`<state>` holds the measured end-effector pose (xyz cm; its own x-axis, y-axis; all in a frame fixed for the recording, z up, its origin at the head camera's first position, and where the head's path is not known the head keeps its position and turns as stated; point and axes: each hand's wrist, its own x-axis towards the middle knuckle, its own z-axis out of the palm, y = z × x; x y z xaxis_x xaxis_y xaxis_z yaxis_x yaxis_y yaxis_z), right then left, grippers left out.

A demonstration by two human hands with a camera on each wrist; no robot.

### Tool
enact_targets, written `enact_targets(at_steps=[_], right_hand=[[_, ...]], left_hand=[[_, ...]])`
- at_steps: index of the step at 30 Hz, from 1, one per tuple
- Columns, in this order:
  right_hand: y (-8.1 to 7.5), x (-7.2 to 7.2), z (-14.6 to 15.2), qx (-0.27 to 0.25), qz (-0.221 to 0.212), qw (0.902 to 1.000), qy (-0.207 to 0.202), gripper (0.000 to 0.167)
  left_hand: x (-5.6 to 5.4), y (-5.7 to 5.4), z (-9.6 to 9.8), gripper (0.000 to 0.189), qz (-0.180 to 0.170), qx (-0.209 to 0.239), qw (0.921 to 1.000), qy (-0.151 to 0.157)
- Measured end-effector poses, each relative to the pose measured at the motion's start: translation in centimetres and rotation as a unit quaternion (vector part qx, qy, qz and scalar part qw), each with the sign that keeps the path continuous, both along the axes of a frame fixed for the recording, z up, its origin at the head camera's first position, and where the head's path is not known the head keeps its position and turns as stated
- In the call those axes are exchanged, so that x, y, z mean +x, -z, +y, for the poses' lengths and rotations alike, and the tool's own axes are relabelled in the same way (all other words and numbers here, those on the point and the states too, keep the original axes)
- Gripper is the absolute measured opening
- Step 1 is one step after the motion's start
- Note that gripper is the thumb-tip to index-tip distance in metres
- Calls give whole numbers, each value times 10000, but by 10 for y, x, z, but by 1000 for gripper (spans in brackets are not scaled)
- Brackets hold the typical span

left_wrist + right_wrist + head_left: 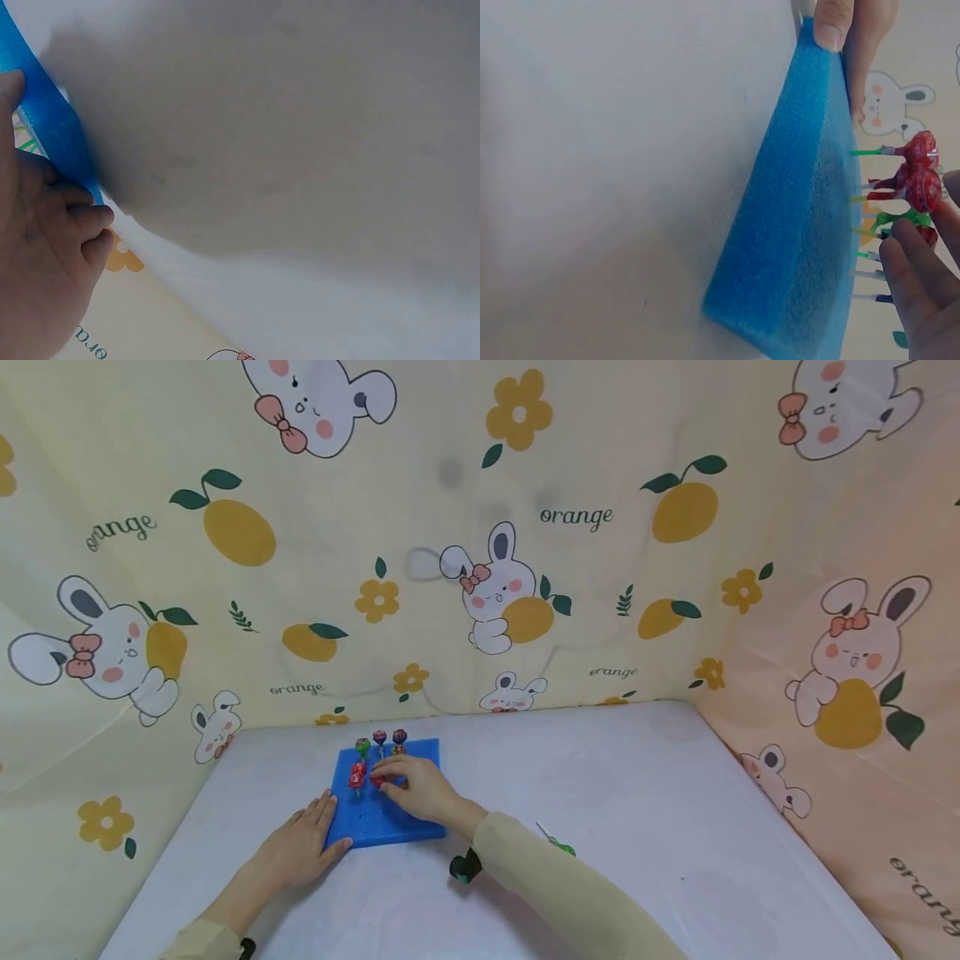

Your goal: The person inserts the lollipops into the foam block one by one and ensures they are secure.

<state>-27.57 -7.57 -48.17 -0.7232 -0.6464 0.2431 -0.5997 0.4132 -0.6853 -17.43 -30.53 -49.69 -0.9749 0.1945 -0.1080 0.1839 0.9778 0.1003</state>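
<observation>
A blue foam block (390, 827) lies on the table with several wrapped lollipops standing in it by their sticks. My left hand (300, 843) rests at its near left corner, fingers along the left side and thumb at the front edge; that thumb (829, 34) touches the foam in the right wrist view. Over the block, my right hand (420, 789) pinches the head of a red lollipop (922, 191), whose stick meets the foam. Just left of it stands another red lollipop (357, 775). Behind are a green lollipop (363, 747) and dark purple lollipops (400, 737), partly hidden by my fingers.
A green lollipop (562, 845) lies on the white tabletop (637, 777) beside my right forearm, partly covered by the sleeve. Under the right wrist shows a dark wrist device (465, 867). Patterned cloth (585, 602) with rabbits and oranges hangs around the table.
</observation>
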Motion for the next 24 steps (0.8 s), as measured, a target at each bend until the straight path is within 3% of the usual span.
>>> enact_targets(at_steps=[10,24], right_hand=[[-5,2,18,-135,-318,9993,-143,31],[-12,2,69,-487,-65,9988,-66,28]], left_hand=[[1,2,-2,88,24,-42,10000,-16],[0,0,1,88,-79,-60,9999,-41]])
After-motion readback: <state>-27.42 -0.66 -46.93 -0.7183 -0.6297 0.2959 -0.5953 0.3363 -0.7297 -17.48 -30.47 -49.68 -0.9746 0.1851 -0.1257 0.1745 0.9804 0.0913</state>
